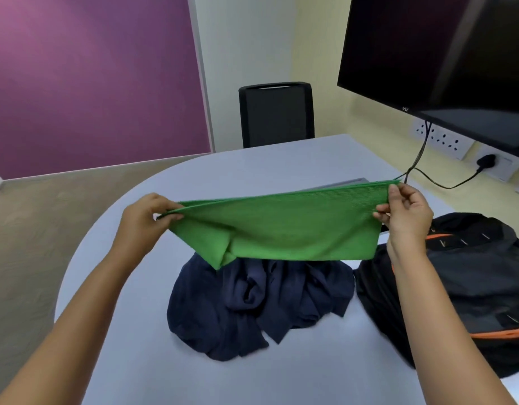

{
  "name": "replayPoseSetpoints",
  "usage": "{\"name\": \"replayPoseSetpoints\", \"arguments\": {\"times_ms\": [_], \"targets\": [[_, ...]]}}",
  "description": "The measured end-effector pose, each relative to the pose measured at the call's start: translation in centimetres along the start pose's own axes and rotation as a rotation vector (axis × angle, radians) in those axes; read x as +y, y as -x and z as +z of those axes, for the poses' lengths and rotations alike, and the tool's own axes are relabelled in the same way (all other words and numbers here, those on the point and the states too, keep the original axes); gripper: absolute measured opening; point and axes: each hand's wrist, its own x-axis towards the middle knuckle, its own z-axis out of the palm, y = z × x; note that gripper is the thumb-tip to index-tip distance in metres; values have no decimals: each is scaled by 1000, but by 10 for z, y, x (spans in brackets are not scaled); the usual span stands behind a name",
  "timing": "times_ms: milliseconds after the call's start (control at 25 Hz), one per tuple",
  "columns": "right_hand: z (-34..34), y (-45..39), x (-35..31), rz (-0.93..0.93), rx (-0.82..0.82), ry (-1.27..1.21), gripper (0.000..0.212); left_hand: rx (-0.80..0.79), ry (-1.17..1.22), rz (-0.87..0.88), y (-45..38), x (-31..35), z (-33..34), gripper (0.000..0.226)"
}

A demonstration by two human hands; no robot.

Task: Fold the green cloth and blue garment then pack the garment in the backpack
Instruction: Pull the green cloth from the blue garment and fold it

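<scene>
The table [281, 375], pale grey-blue with a rounded far end, fills the lower middle of the view and serves as reference for all that follows. Above its far right corner hangs a large dark monitor [445, 54], screen blank, with a black cable [422, 153] dropping from it toward the wall sockets [441, 138] behind the table's right edge. A black backpack [468, 287] with orange trim lies on the table's right side, running off the right edge of the view. A black chair [277, 115] stands at the far end of the table, its back upright and facing the camera. The blue garment [252, 305] lies crumpled in a loose heap at the table's centre, just left of the backpack, unfolded. The green cloth [278, 229] is held in the air above the table, directly over the far part of the garment, doubled over so that two layers meet along its top edge; its lower left corner hangs unevenly. The left hand [144, 220] pinches the cloth's upper left corner between thumb and fingers. The right hand [404, 211] pinches the upper right corner likewise, remaining fingers curled. The cloth is stretched taut between both hands.
</scene>
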Motion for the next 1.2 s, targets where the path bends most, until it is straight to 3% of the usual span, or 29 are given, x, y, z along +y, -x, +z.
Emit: {"name": "replayPoseSetpoints", "arguments": {"times_ms": [120,240,280,360,400,480,600,680,920,1080,1200], "targets": [[-7,7,-4,-65,40,29,8,-40,491,-149,5,10,-17,39],[-17,12,-11,-114,15,-50,5,-271,845,-222,16,12,-32,7],[-16,12,-12,-123,-11,-72,8,-297,860,-256,14,7,-31,5],[-8,6,-2,-81,-55,-15,5,-237,723,-364,5,-4,-15,23],[-2,0,8,-34,-75,34,3,-178,646,-426,-1,-11,-2,23],[6,-10,35,91,-136,118,18,-117,608,-556,-9,-30,29,11],[4,-16,79,193,-268,402,52,-348,516,-863,15,-67,72,37],[-14,-7,113,246,-316,547,60,-494,340,-966,55,-82,94,44],[-79,36,201,465,-190,767,42,-316,483,-1111,154,-76,137,30],[-77,60,213,625,-168,607,20,-330,520,-1099,177,-66,155,17],[-69,68,212,709,-163,459,19,-269,575,-1116,172,-64,158,14]]}}
